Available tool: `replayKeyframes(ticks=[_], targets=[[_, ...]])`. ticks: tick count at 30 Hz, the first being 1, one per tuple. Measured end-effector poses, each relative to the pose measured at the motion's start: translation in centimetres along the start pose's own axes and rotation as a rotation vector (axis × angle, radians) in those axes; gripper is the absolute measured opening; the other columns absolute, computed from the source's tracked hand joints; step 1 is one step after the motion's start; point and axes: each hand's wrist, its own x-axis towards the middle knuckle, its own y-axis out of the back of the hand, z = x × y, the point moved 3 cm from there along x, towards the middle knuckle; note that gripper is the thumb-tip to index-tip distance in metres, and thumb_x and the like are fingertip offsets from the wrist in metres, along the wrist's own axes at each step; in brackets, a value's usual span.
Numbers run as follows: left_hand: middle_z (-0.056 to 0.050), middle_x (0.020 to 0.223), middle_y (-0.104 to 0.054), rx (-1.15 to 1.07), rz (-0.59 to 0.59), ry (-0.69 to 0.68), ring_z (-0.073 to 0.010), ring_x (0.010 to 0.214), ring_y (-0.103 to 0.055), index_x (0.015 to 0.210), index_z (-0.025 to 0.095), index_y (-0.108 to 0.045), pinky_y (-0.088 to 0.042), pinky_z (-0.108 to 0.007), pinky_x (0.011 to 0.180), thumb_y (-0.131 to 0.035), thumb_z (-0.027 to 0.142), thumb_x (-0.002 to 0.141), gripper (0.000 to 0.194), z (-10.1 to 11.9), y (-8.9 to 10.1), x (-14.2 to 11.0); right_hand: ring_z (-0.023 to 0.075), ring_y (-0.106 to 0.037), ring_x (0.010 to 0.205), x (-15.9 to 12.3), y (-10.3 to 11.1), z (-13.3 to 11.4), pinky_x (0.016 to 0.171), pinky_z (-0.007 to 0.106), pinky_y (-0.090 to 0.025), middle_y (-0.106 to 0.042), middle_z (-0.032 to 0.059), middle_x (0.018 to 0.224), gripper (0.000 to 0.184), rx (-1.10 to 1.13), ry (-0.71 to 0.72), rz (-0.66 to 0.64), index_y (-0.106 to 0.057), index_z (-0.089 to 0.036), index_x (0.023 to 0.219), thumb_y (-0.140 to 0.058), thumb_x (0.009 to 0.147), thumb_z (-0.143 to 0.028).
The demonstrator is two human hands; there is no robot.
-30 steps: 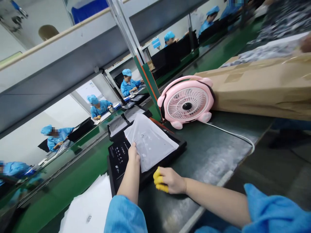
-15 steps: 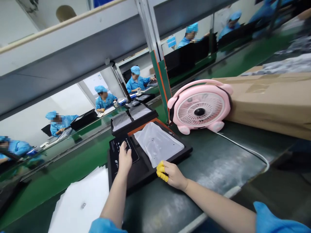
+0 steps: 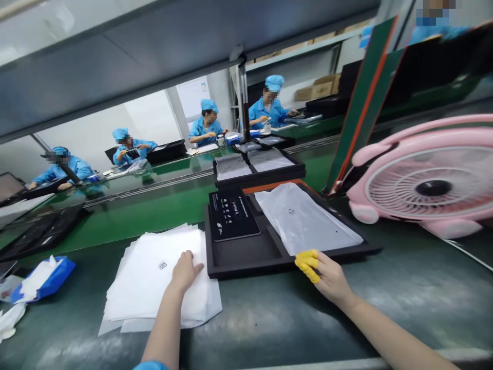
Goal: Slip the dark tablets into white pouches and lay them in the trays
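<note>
My left hand (image 3: pixel 185 271) rests on the stack of white translucent sleeves (image 3: pixel 154 293), its thumb apart from the fingers. My right hand (image 3: pixel 327 275), with yellow finger cots on several fingers, is curled closed at the front rim of a black foam tray (image 3: pixel 246 268), by the lower corner of a bagged flat item. What those fingers grip, if anything, is hidden. In the tray's left part lies a black panel (image 3: pixel 234 216) with white print. Its right part holds the flat item in a frosted plastic bag (image 3: pixel 308 218), marked with a small recycling symbol.
A pink fan (image 3: pixel 431 180) stands at the right, beside a green post (image 3: pixel 362 113). Behind my tray sits another black tray (image 3: pixel 262 177) with bagged items. A blue tissue pack (image 3: pixel 46 280) lies at the left. Several co-workers in blue sit across the green conveyor (image 3: pixel 154 205).
My left hand has left the black panel and moved left onto the white sleeves. My right hand stays by the bag's lower corner. The view has swung left.
</note>
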Motion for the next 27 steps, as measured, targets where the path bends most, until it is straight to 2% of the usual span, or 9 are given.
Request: replayKeyframes(ticks=[4,7,9,12,14,17,21,24,27], targets=[[-0.009,0.102,-0.056,-0.027,0.154,-0.012,-0.0181,0.093,-0.055,0.095,0.014,-0.050,-0.037,-0.025,0.070,-0.037,0.025,0.089,0.018,-0.8,-1.7,1.6,0.0141,-0.060,0.068,2.4,-0.9,-0.3,0.061,0.025,-0.052,-0.060,0.0043,0.072,0.012,-0.017,0.072,-0.074,-0.060,-0.021,0.078,-0.049,0.084,-0.019],[-0.008,0.098,-0.056,-0.042,0.174,0.012,-0.0178,0.089,-0.055,0.090,0.016,-0.050,-0.035,-0.026,0.067,-0.028,0.021,0.092,0.023,-1.2,-2.2,2.4,0.0139,-0.060,0.073,6.2,-2.7,0.3,0.065,0.026,-0.051,-0.062,0.0048,0.078,0.013,-0.110,0.178,-0.175,-0.060,-0.021,0.082,-0.048,0.085,-0.022],[-0.007,0.097,-0.056,-0.070,0.174,0.029,-0.0177,0.088,-0.055,0.088,0.016,-0.050,-0.035,-0.026,0.066,-0.027,0.020,0.092,0.023,-1.3,-2.4,2.5,0.0146,-0.060,0.078,9.5,-4.7,1.2,0.069,0.027,-0.051,-0.063,0.0055,0.084,0.016,-0.197,0.202,-0.296,-0.061,-0.021,0.084,-0.047,0.086,-0.027],[-0.007,0.097,-0.056,-0.119,0.178,0.027,-0.0183,0.091,-0.054,0.090,0.016,-0.049,-0.035,-0.026,0.067,-0.037,0.027,0.089,0.016,-1.2,-2.4,2.2,0.0177,-0.056,0.094,14.8,-8.8,3.3,0.083,0.032,-0.047,-0.061,0.0069,0.098,0.021,-0.386,0.074,-0.602,-0.062,-0.021,0.092,-0.045,0.086,-0.031],[-0.007,0.098,-0.056,-0.129,0.173,0.023,-0.0193,0.093,-0.053,0.092,0.016,-0.049,-0.036,-0.025,0.069,-0.045,0.031,0.086,0.016,-1.0,-2.3,2.1,0.0198,-0.051,0.104,18.0,-11.8,4.9,0.093,0.035,-0.042,-0.057,0.0079,0.109,0.023,-0.494,-0.025,-0.742,-0.061,-0.020,0.101,-0.048,0.085,-0.031],[-0.007,0.095,-0.057,-0.126,0.143,0.057,-0.0187,0.092,-0.054,0.087,0.017,-0.049,-0.036,-0.025,0.070,-0.037,0.023,0.089,0.014,-0.8,-2.0,2.1,0.0237,-0.047,0.111,21.5,-15.9,7.1,0.095,0.037,-0.039,-0.052,0.0123,0.119,0.033,-0.559,-0.106,-0.790,-0.056,-0.016,0.113,-0.051,0.083,-0.030],[-0.007,0.088,-0.058,-0.160,0.150,0.102,-0.0183,0.085,-0.056,0.079,0.019,-0.048,-0.037,-0.026,0.071,-0.026,0.016,0.090,0.025,-0.8,-2.1,2.4,0.0251,-0.047,0.112,23.5,-20.0,10.0,0.092,0.040,-0.040,-0.053,0.0163,0.119,0.039,-0.619,-0.256,-0.844,-0.053,-0.010,0.115,-0.047,0.086,-0.036],[-0.007,0.082,-0.061,-0.194,0.175,0.169,-0.0203,0.081,-0.059,0.080,0.020,-0.047,-0.038,-0.028,0.071,-0.025,0.018,0.090,0.025,-1.7,-3.3,3.3,0.0198,-0.054,0.100,24.1,-21.7,11.6,0.087,0.041,-0.044,-0.058,0.0107,0.109,0.038,-0.638,-0.366,-0.902,-0.055,-0.012,0.109,-0.043,0.088,-0.042],[-0.007,0.075,-0.063,-0.221,0.217,0.279,-0.0223,0.076,-0.061,0.082,0.021,-0.047,-0.039,-0.029,0.068,-0.023,0.019,0.090,0.025,-3.2,-4.6,4.3,0.0170,-0.056,0.094,24.8,-22.2,12.2,0.084,0.040,-0.046,-0.058,0.0076,0.105,0.034,-0.624,-0.410,-0.965,-0.056,-0.013,0.105,-0.046,0.088,-0.041]])
